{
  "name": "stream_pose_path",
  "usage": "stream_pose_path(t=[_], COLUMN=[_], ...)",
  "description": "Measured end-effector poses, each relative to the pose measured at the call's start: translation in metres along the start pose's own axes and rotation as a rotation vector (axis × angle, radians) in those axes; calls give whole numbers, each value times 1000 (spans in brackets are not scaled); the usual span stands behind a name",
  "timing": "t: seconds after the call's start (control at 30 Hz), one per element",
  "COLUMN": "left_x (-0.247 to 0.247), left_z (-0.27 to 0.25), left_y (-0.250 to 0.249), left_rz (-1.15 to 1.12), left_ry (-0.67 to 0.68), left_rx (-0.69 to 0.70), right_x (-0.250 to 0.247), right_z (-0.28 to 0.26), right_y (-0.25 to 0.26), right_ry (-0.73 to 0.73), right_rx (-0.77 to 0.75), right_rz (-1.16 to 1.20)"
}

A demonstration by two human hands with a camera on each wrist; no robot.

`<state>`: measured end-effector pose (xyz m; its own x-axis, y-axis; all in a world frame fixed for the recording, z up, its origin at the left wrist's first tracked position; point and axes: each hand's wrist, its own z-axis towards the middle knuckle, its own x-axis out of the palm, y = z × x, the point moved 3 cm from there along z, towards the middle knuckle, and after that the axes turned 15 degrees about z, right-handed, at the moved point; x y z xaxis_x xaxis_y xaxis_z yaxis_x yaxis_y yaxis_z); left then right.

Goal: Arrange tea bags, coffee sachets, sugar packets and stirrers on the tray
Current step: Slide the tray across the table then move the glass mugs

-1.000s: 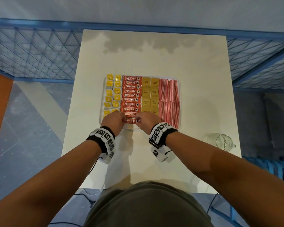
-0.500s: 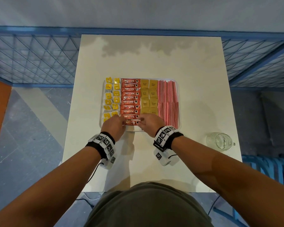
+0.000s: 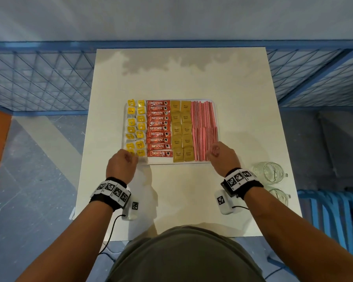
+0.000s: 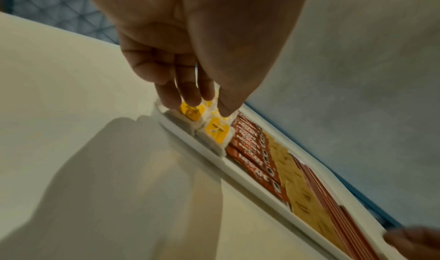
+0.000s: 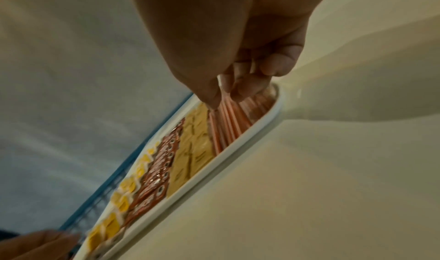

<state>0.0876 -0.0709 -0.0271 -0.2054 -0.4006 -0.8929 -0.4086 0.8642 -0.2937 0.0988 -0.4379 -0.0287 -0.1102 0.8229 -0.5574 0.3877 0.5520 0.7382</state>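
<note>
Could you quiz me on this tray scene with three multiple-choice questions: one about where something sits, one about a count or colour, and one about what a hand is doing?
1. Where do the striped stirrers lie on the tray?
A. the left end
B. the middle
C. the right end

2. How many columns do the brown sugar packets form?
A. one
B. two
C. four

3. What is the left hand doing?
A. reaching with straight fingers to the yellow tea bags at the near left corner
B. lifting the glass mug
C. resting flat on the table, away from the tray

Answers:
1 C: the head view shows them past the sugar, against the right rim.
2 B: two packets sit side by side in each row.
3 A: the left wrist view shows the fingertips at the corner tea bags.
</note>
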Motion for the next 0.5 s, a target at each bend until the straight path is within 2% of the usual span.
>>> stream_pose_path(t=[0.13,0.27,0.4,0.5], left_x=[-2,2,13,23], left_z=[-2,-6,-5,-4], left_y=[20,30,34,36], left_rz=[-97,-179,-238,-266], left_ry=[20,38,105,129], left_rx=[-207,-324,-297,-231], right_x=[-10,-11,-1,9], right_z=[-6,-13,-17,-12], right_y=[-26,-38,-40,-40], right_ry=[-82,-121,-102,-78], right_rx=[156,245,294,256], right_rz=[61,69,156,200])
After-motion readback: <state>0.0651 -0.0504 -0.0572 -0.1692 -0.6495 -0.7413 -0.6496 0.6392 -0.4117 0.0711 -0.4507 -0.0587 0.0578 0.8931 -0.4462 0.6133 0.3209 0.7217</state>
